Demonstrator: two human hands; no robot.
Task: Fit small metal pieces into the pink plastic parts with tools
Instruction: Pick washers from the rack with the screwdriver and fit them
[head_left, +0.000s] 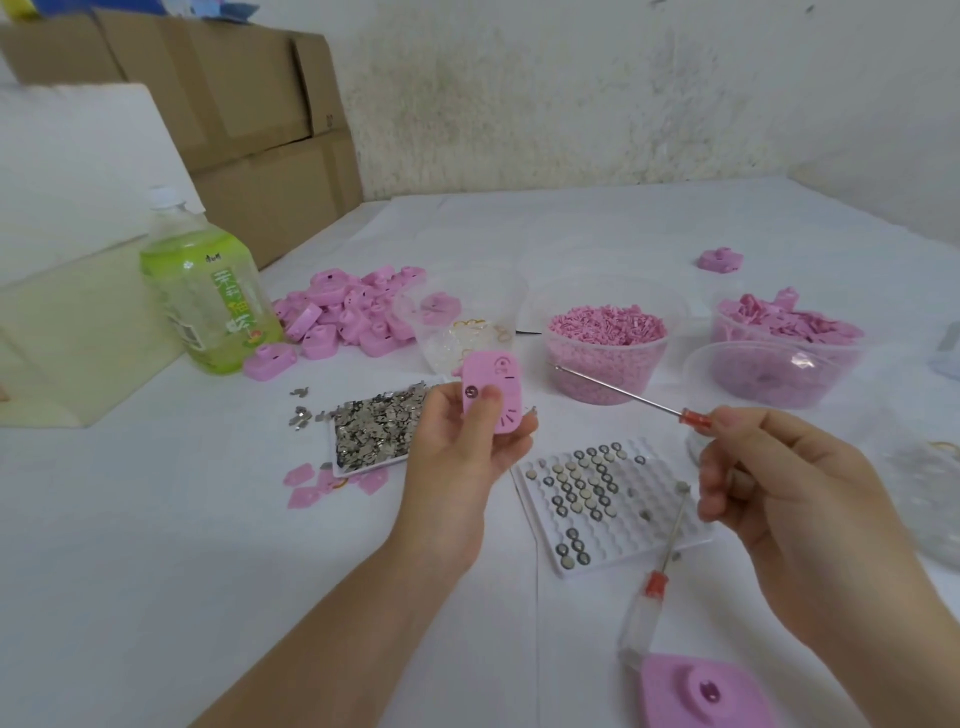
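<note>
My left hand (462, 457) holds a pink plastic part (492, 391) upright, thumb pressed on its face. My right hand (779, 499) grips a thin screwdriver (623, 393) by its red handle, its metal shaft pointing left toward the part, tip a little apart from it. Below my left hand lies a white tray of small metal pieces (374, 431). Between my hands sits a white grid tray (608, 499) with round button cells. A second screwdriver (655, 587) lies on the table by that tray.
A heap of pink parts (353, 317) and a green drink bottle (208, 291) stand at the left. Clear tubs of pink bits (608, 348), (784, 338) stand behind. A pink part (701, 691) lies near the front edge. Cardboard boxes (249, 104) are stacked behind.
</note>
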